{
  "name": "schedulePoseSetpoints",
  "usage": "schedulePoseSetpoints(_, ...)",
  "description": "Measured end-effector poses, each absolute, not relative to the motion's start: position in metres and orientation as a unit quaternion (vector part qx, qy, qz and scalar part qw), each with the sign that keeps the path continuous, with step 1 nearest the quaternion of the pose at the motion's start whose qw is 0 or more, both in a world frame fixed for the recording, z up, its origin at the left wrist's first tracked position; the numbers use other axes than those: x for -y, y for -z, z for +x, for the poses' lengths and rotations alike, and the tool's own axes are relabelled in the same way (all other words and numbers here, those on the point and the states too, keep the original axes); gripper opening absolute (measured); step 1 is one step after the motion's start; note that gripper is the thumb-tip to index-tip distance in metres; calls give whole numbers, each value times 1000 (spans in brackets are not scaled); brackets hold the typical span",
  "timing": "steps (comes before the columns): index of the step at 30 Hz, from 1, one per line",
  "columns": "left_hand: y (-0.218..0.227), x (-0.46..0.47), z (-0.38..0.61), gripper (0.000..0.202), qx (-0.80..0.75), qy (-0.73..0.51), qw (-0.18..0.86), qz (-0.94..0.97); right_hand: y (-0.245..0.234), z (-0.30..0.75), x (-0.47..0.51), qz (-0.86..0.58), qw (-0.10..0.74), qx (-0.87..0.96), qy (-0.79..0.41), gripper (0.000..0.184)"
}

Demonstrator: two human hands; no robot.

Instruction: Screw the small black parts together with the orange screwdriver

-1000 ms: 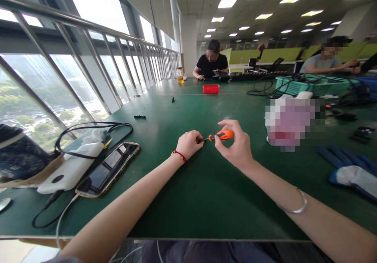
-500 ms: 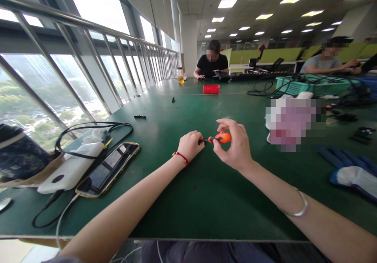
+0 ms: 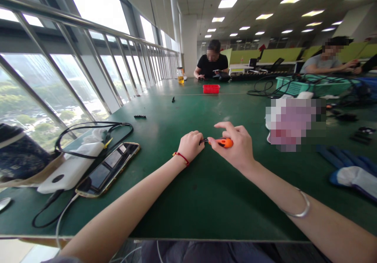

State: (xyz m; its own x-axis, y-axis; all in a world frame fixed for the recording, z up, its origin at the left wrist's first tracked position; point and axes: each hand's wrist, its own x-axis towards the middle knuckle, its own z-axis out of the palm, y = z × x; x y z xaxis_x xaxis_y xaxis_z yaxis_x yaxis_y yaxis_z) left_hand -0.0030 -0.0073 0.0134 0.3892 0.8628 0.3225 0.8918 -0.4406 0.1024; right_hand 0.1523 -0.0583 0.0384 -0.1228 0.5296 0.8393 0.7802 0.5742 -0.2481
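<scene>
My right hand (image 3: 237, 145) pinches the orange handle of a small screwdriver (image 3: 224, 142) just above the green table (image 3: 206, 192). Its dark shaft points left into my left hand (image 3: 191, 145). That hand is curled in a fist around a small dark part, mostly hidden by the fingers, and rests on the table. The two hands nearly touch at the middle of the table.
At the left lie a phone (image 3: 107, 168), a white power bank (image 3: 72, 167) and a looped black cable (image 3: 94, 131). Blue gloves (image 3: 350, 167) lie right. A red tray (image 3: 211, 88), a green basket (image 3: 297, 84) and two seated people are at the far end.
My right hand's fingers have shifted round the orange handle, and the screwdriver sits slightly lower and closer to the table. My left hand has barely moved.
</scene>
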Motion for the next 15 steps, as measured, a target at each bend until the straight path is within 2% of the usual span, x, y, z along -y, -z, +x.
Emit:
schedulePoseSetpoints(3, -13, 7, -4, 13, 525, 183, 32, -831, -39, 152, 59, -411, 504, 747, 138, 18)
schedulePoseSetpoints(8, -14, 8, -4, 9, 538, 207, -1, -817, -38, 152, 59, -407, 496, 754, 137, 42)
schedulePoseSetpoints(13, -14, 7, -4, 10, 532, 212, -10, -819, -36, 152, 58, -420, 472, 765, 129, 15)
schedulePoseSetpoints(15, -12, 6, -5, 9, 531, 210, -7, -821, -37, 153, 59, -399, 486, 767, 131, 15)
